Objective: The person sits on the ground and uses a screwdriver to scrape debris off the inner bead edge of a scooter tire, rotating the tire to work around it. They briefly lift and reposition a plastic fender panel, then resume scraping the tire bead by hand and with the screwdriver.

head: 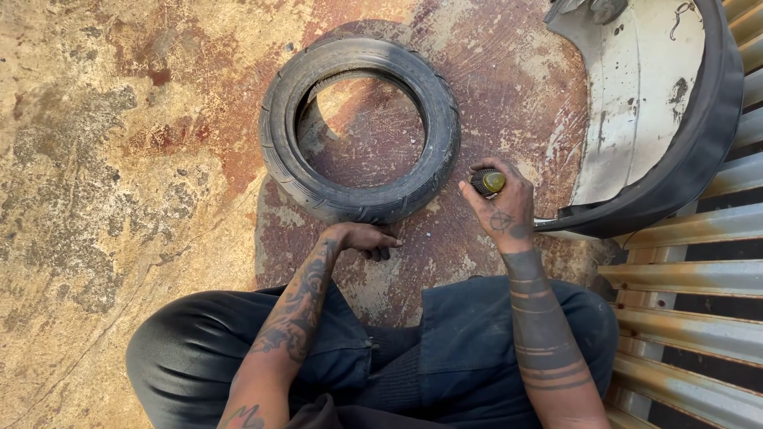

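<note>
A small black rubber tyre (359,127) lies flat on the stained concrete floor in front of me. My right hand (501,208) is closed around a tool with a black and yellow-green handle (487,183), just right of the tyre's rim. The tool's working end is hidden by my hand. Close to the tyre's near edge, my left hand (367,237) rests on the floor with fingers curled; something dark may be under the fingers, but I cannot tell what. I sit with knees apart in dark trousers.
A white vehicle mudguard with a black rubber edge (660,119) stands at the right, close to my right hand. A ribbed, rusty metal shutter (699,302) lies along the right side. Worn, rust-stained concrete (119,159) spreads to the left.
</note>
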